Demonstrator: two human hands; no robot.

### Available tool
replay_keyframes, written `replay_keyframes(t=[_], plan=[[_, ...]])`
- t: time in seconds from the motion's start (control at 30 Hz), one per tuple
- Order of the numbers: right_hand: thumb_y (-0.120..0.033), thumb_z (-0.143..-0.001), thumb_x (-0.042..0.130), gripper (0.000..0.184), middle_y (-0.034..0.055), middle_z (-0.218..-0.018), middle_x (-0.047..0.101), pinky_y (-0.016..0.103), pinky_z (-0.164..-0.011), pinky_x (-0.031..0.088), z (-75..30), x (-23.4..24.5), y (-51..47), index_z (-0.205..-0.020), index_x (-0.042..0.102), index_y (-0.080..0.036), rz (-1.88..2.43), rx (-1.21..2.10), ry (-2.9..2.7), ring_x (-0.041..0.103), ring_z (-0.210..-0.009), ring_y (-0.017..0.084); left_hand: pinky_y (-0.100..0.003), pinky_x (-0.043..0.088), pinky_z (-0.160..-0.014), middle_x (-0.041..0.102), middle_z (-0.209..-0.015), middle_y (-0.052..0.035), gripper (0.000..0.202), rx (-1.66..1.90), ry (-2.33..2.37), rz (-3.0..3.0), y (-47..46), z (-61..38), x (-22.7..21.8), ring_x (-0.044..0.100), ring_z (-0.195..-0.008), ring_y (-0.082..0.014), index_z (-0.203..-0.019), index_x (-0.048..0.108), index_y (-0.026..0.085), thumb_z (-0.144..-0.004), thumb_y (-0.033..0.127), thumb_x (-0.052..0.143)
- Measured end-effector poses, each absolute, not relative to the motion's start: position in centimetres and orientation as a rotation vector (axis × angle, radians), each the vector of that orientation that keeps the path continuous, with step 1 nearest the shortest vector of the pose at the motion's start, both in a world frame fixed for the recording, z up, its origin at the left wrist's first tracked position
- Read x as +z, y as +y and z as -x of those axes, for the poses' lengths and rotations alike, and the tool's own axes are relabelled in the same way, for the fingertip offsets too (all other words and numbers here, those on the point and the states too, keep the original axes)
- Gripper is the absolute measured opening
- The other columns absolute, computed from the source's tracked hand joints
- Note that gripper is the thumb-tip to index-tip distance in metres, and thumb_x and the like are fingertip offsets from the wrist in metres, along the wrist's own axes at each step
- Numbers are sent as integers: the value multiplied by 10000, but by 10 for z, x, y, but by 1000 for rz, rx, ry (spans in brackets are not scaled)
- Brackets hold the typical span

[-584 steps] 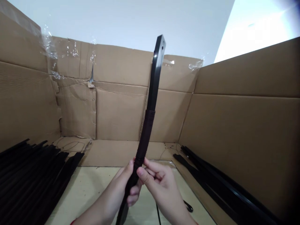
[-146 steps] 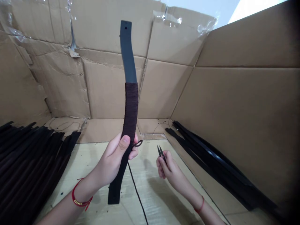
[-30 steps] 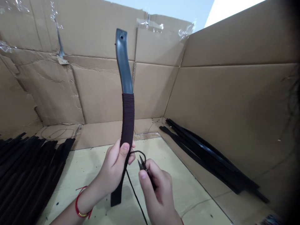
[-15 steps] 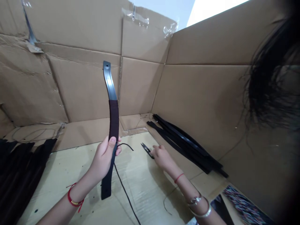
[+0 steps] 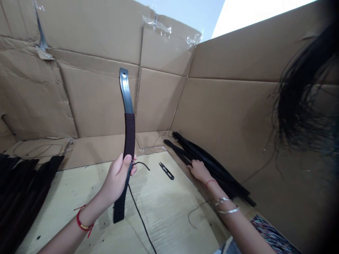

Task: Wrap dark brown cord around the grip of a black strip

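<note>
Held upright in my left hand (image 5: 119,178) is a long, curved black strip (image 5: 127,97) with a hole at its top end. Its upper part is bare and shiny, and tight dark-brown cord wrapping (image 5: 129,135) covers its middle. A loose black cord (image 5: 141,215) trails down from behind it, and a short cord end sticks out beside my fingers. My right hand (image 5: 200,171) is over at the right, its fingers closed on a flat black strip (image 5: 176,151) lying by the wall. Black thread snips (image 5: 166,171) lie on the board between my hands.
More black strips (image 5: 209,155) lie along the right cardboard wall (image 5: 233,116). A row of dark strips (image 5: 26,190) lies at the left on the pale board (image 5: 87,197). Dark strands (image 5: 299,81) hang at the upper right, and multicoloured strands (image 5: 272,233) lie at lower right.
My right hand has moved right, away from the thread snips, onto the black strip by the wall. My left hand keeps the wrapped strip nearly still.
</note>
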State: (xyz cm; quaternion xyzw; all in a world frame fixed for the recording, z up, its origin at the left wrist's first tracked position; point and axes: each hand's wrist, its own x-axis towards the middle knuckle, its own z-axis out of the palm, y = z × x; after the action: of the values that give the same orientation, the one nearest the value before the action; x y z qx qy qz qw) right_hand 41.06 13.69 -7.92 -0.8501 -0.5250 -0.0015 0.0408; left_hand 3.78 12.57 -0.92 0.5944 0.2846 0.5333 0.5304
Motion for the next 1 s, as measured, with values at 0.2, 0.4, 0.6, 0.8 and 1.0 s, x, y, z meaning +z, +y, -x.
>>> replay_keyframes(t=[0.2, 0.4, 0.6, 0.8, 1.0], plan=[[-268, -945, 572, 174, 72, -1002, 642, 397, -868, 506, -417, -79, 136, -971, 626, -104, 2321, 241, -1656, 622, -942, 190, -249, 361, -602, 473, -834, -6, 376, 1263, 663, -1402, 129, -38, -11, 448, -607, -78, -943, 510, 131, -962, 496, 424], [-354, -979, 503, 277, 20, -814, 594, 298, -683, 503, -417, -75, 140, -871, 594, -116, 1982, 441, -1566, 582, -712, 132, -247, 359, -599, 476, -799, 2, 390, 1257, 658, -1402, 131, -37, -12, 454, -602, -77, -938, 517, 131, -954, 511, 431], [-405, -945, 548, 309, -44, -624, 469, 219, -510, 391, -384, -50, 158, -814, 573, -126, 1585, 623, -1458, 427, -505, 79, -245, 358, -598, 464, -735, 17, 408, 1275, 683, -1410, 133, -37, -15, 452, -597, -87, -928, 521, 134, -942, 532, 436], [-658, -770, 593, 502, -38, -747, 499, 231, -533, 435, -308, 11, 161, -923, 467, -197, 1105, 698, -1229, 471, -567, 89, -251, 354, -591, 458, -714, 24, 414, 1297, 738, -1414, 142, -42, -25, 455, -594, -100, -927, 507, 140, -940, 543, 415], [-571, -803, 597, 410, -63, -641, 470, 177, -390, 350, -231, 37, 138, -864, 432, -200, 1087, 769, -1045, 409, -429, 63, -254, 347, -580, 496, -785, 2, 416, 1281, 776, -1438, 147, -47, -40, 464, -596, -100, -927, 513, 142, -939, 546, 414]])
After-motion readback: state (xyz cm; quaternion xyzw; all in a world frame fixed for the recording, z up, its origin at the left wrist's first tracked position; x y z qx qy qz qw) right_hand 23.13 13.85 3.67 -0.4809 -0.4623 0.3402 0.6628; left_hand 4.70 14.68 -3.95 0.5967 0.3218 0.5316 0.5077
